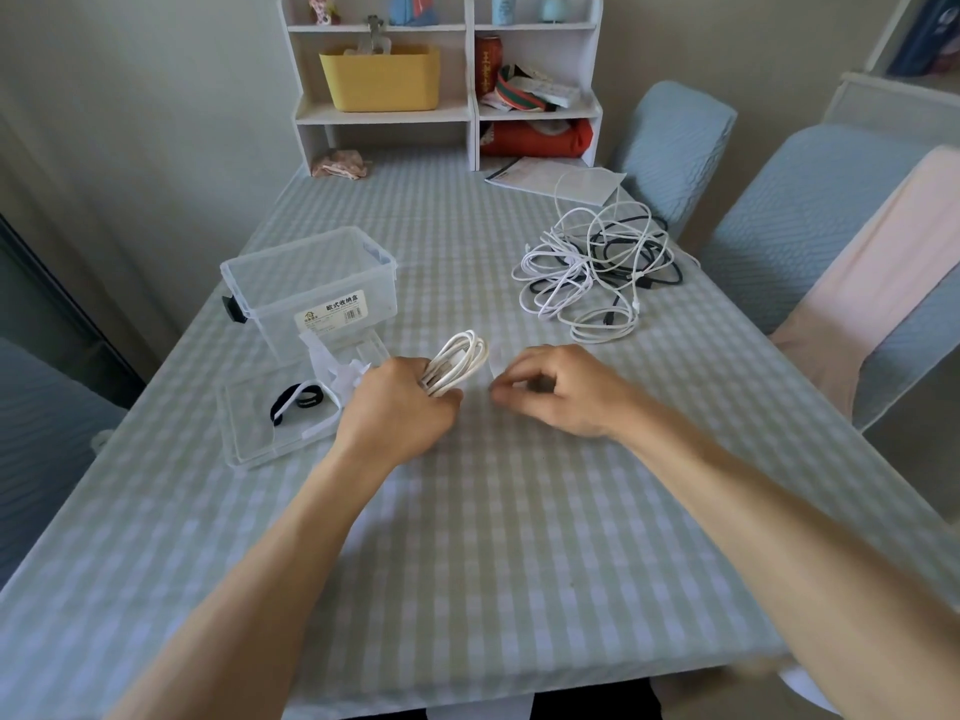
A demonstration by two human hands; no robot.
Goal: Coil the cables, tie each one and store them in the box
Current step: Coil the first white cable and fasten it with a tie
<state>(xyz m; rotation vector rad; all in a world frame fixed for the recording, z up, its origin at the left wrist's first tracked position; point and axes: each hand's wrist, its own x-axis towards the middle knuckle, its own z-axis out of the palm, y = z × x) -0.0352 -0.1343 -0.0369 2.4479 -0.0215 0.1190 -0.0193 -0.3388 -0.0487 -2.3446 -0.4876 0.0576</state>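
Observation:
My left hand (400, 407) grips a coiled white cable (460, 361) just above the checked tablecloth. My right hand (556, 389), a little to its right, pinches a white tie strap (494, 363) between thumb and fingers. A clear plastic box (311, 285) stands open to the left and behind. Its clear lid (260, 433) lies flat in front of it, with black and white tie straps (301, 400) on it. More white ties (337, 374) lie beside my left hand. A tangle of white and black cables (592, 267) sits at the right back.
A white shelf unit (447, 85) with a yellow bin stands at the table's far end. Papers (556, 179) lie near it. Two blue-covered chairs (810, 226) stand along the right side, one draped with a pink cloth.

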